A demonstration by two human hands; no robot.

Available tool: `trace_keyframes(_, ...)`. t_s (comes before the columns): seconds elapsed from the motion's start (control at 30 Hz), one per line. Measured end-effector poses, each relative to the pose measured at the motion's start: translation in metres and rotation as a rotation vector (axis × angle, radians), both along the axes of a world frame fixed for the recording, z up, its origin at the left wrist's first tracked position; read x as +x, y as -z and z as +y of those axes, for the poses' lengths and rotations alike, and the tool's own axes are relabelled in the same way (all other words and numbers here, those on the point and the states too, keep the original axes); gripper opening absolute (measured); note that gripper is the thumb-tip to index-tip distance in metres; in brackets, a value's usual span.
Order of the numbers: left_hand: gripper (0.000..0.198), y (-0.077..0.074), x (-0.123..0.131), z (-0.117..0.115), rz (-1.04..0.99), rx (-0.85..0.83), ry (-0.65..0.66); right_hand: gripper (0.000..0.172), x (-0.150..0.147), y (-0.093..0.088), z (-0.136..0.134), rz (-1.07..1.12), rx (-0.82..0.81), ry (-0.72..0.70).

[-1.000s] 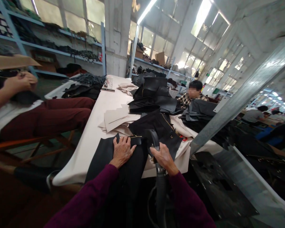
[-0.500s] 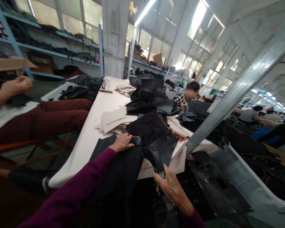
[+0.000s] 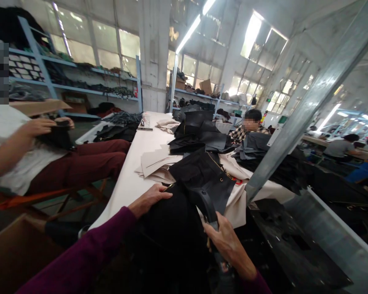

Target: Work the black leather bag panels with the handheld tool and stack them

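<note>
My left hand point(image 3: 155, 197) is closed on the upper left edge of a dark fabric piece point(image 3: 174, 216) with a short gold zipper point(image 3: 169, 187) beside the fingertips. The piece hangs over the table's near edge; its lower part is lost in shadow. My right hand point(image 3: 228, 243) wraps round a long, curved black object point(image 3: 207, 204) with a greyish section by the thumb. Its exact kind is unclear. Just beyond lies a black bag panel point(image 3: 199, 169) with a long gold zipper and small metal rings, on the pale table point(image 3: 125, 165).
Cream cut pieces point(image 3: 156, 163) and stacked black panels point(image 3: 199, 126) lie farther back. A slanting metal post point(image 3: 306, 110) rises on the right, beside a white bin point(image 3: 340, 224). A seated person point(image 3: 58, 159) works at the left; another point(image 3: 251, 122) sits behind the stacks.
My left hand has gone from lying on the zippered piece to gripping its edge, and the piece has shifted and turned. My right hand keeps its hold. The view has swung slightly left.
</note>
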State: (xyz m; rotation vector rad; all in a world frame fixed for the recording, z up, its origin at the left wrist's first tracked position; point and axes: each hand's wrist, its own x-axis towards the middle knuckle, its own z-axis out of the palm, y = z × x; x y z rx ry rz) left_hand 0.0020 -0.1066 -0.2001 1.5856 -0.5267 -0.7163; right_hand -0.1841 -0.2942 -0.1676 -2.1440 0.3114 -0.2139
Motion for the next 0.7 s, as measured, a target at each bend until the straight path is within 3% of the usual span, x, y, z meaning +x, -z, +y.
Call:
trace_keyframes(0.13,0.015,0.010,-0.035,0.018,0.201,-0.222,-0.074,0.010,-0.029,-0.009,0.011,0.025,0.089,-0.068)
trace_keyframes(0.3,0.015,0.020,-0.078,0.024,0.166,-0.379,-0.227,0.009,-0.059,0.000,0.030,0.095,0.133,-0.142)
trace_keyframes(0.4,0.017,0.021,-0.109,0.020,0.014,-0.385,-0.278,0.009,-0.061,0.001,0.039,0.069,0.131,-0.179)
trace_keyframes(0.5,0.021,0.021,-0.138,0.013,-0.080,-0.391,-0.259,0.010,-0.051,-0.010,0.044,-0.007,0.162,-0.195)
trace_keyframes(0.6,0.021,0.023,-0.154,0.010,0.026,-0.454,-0.322,0.011,-0.046,-0.023,0.039,-0.074,0.155,-0.180)
trace_keyframes(0.7,0.017,0.027,-0.155,0.013,0.165,-0.516,-0.429,0.011,-0.059,-0.031,0.030,-0.086,0.134,-0.160)
